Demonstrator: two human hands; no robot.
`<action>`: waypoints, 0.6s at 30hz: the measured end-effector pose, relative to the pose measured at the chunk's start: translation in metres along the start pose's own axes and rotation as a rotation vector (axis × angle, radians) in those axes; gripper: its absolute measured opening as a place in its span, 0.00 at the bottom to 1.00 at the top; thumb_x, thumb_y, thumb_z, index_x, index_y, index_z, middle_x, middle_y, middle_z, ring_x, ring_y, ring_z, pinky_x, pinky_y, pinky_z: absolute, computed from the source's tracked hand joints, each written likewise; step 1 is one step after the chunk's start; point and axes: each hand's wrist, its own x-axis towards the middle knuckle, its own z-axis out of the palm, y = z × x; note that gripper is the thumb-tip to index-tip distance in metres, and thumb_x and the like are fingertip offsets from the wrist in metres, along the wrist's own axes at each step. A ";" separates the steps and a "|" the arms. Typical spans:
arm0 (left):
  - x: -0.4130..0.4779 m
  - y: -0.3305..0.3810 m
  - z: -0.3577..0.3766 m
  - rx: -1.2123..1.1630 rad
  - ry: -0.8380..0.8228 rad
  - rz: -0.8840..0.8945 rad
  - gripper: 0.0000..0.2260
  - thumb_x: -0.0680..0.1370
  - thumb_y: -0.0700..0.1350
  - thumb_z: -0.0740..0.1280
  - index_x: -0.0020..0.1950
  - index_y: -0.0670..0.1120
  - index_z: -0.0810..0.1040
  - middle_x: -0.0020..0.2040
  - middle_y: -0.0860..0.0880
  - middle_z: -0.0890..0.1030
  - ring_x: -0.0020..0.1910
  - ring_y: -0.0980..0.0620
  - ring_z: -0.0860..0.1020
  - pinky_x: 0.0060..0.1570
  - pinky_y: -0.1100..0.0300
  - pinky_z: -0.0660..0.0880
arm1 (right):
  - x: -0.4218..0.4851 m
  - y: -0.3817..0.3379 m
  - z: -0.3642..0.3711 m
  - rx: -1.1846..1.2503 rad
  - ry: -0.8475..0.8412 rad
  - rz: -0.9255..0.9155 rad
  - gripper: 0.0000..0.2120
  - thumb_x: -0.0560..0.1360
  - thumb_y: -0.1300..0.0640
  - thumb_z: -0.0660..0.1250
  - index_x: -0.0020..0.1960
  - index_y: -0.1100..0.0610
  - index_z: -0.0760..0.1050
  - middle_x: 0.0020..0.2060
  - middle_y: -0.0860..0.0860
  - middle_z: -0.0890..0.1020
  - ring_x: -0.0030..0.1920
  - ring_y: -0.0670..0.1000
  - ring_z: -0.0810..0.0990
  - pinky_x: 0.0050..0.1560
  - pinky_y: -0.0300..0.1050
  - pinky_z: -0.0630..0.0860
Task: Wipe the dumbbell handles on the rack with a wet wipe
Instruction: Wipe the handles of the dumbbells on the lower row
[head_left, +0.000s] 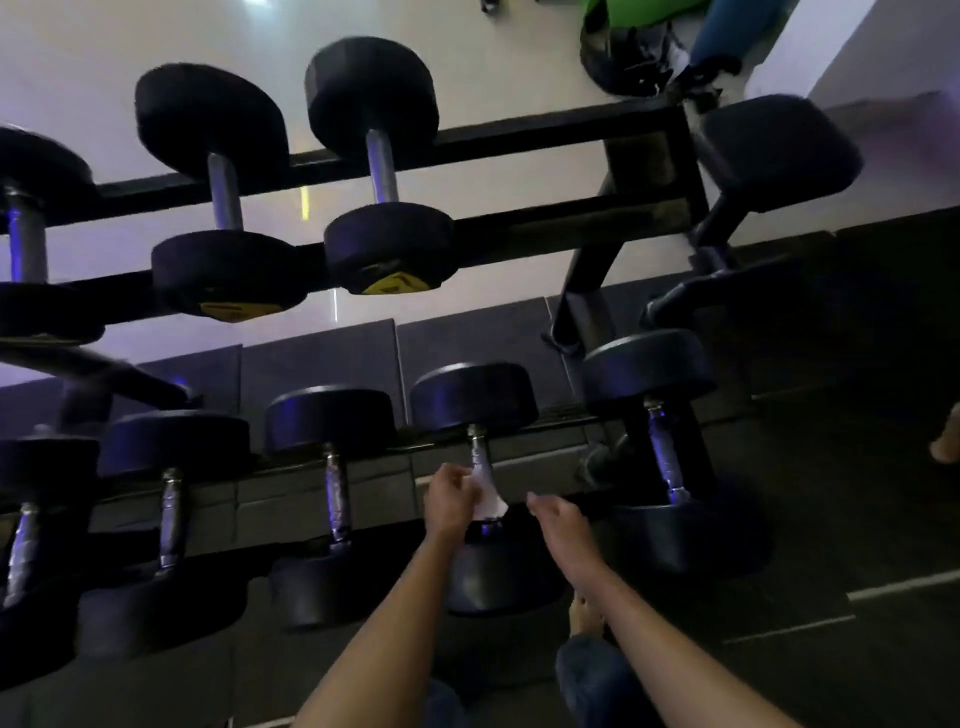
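A black two-tier rack (545, 231) carries black round-headed dumbbells with steel handles. On the lower tier, my left hand (451, 501) holds a white wet wipe (488, 493) pressed around the lower part of one dumbbell's handle (477, 449). My right hand (558, 519) hovers just right of that handle above the near head (498, 577), fingers loosely curled, holding nothing that I can see. More handles on the lower tier stand to the left (336, 499) and to the right (667, 457). The upper tier holds further dumbbells (382, 166).
A padded black bench seat (779, 150) stands right of the rack's end frame. Dark rubber floor tiles (857, 519) spread to the right. A green and blue object (654, 21) lies at the top. My bare foot (584, 616) shows below my right forearm.
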 end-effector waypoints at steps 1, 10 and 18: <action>0.001 -0.001 0.006 0.028 0.040 0.023 0.06 0.73 0.39 0.68 0.49 0.39 0.78 0.42 0.44 0.80 0.38 0.50 0.76 0.35 0.61 0.68 | 0.011 0.010 -0.002 -0.017 0.000 0.001 0.15 0.80 0.51 0.58 0.57 0.60 0.77 0.53 0.56 0.80 0.57 0.55 0.77 0.54 0.45 0.70; 0.038 -0.042 0.027 0.634 -0.440 0.416 0.09 0.77 0.42 0.65 0.54 0.45 0.82 0.58 0.47 0.80 0.55 0.47 0.79 0.55 0.58 0.74 | 0.062 0.084 0.037 -0.005 0.159 0.000 0.22 0.80 0.49 0.55 0.67 0.62 0.68 0.68 0.57 0.69 0.68 0.57 0.68 0.67 0.47 0.62; 0.065 -0.020 0.051 1.585 -0.668 1.056 0.12 0.79 0.42 0.58 0.58 0.50 0.77 0.57 0.49 0.79 0.61 0.48 0.70 0.60 0.56 0.65 | 0.069 0.094 0.055 0.218 0.409 -0.017 0.34 0.68 0.36 0.48 0.57 0.60 0.76 0.58 0.55 0.77 0.60 0.54 0.74 0.62 0.45 0.66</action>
